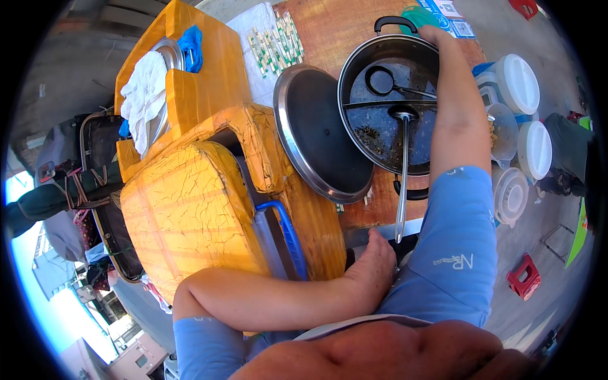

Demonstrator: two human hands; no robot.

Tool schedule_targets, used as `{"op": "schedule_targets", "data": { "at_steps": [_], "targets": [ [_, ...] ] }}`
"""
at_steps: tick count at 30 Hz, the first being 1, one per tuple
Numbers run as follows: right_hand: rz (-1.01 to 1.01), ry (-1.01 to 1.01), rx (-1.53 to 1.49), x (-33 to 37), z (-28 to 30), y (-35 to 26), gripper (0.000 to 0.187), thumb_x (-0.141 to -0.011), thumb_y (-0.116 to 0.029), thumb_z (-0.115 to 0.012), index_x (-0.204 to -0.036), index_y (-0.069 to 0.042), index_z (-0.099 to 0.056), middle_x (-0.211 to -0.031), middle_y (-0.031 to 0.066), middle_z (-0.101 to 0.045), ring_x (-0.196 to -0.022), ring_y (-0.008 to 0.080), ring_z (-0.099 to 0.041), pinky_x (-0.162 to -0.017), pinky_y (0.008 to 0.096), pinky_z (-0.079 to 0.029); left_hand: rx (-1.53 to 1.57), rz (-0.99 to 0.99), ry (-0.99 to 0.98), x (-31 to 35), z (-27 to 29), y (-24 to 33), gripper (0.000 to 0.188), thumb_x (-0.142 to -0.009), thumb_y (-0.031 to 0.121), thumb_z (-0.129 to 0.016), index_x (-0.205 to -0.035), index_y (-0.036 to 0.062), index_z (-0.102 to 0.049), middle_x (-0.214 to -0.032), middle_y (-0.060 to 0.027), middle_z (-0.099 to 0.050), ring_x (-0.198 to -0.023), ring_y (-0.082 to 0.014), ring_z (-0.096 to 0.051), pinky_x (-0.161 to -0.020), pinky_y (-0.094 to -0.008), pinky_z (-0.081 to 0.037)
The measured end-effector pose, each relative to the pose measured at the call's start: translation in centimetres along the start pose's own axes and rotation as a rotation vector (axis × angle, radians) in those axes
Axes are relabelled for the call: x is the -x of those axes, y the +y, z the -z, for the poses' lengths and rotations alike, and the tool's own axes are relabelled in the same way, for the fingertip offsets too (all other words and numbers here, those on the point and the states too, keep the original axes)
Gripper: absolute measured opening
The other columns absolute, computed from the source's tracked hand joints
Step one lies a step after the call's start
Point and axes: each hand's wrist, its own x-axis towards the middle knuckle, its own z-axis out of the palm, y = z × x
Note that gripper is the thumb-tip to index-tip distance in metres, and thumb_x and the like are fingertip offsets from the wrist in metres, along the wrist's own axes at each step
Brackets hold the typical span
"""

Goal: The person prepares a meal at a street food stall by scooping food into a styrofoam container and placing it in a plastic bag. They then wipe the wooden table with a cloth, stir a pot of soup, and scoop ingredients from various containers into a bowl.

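My right arm reaches past the right side of a black divided pot (373, 57). At the pot's far edge my right hand (430, 35) closes on a green plastic dish-like thing (415, 15); its fingertips are mostly hidden. Dark liquid fills both compartments. A round black strainer (380, 80) lies in the far one, and a ladle (405, 149) rests in the near one with its metal handle over the rim. My left hand (372, 269) is low in front of the table, near the handle's end, its fingers largely hidden. A black lid (326, 133) leans beside the pot.
Left stands a yellow tape-wrapped box (190, 215) with a blue handle (288, 237) by it. A white cloth (144, 95) lies farther back. Wrapped chopsticks (277, 44) rest on the wooden table (329, 25). Lidded tubs (518, 82) line the right; a red stool (524, 277) stands beyond.
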Motion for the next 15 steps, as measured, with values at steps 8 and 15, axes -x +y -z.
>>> {"op": "schedule_targets", "data": {
  "at_steps": [8,15],
  "targets": [
    [0.091,0.235,0.091,9.7,8.0,-0.4,0.049,-0.095,-0.041,-0.041,-0.109,0.001,-0.063,-0.109,0.0264,-0.062,-0.103,0.0394,-0.059,-0.09,0.0444,-0.046,0.089,-0.019,0.181,0.0,1.0,-0.5,0.039,-0.089,0.016,-0.047,-0.121,-0.0045,-0.056,-0.127,-0.0236,-0.05,-0.117,-0.0406,-0.05,-0.103,-0.0515,-0.033],
    [0.185,0.223,0.251,27.3,16.7,-3.9,0.046,-0.093,-0.038,-0.045,-0.1,0.002,-0.066,-0.101,0.0297,-0.063,-0.096,0.0417,-0.062,-0.088,0.0483,-0.046,0.103,-0.003,0.206,0.8,1.0,-1.6,0.05,-0.082,0.03,-0.065,-0.12,-0.0008,-0.055,-0.128,-0.0238,-0.049,-0.12,-0.0397,-0.048,-0.102,-0.0521,-0.034]
  ]
}}
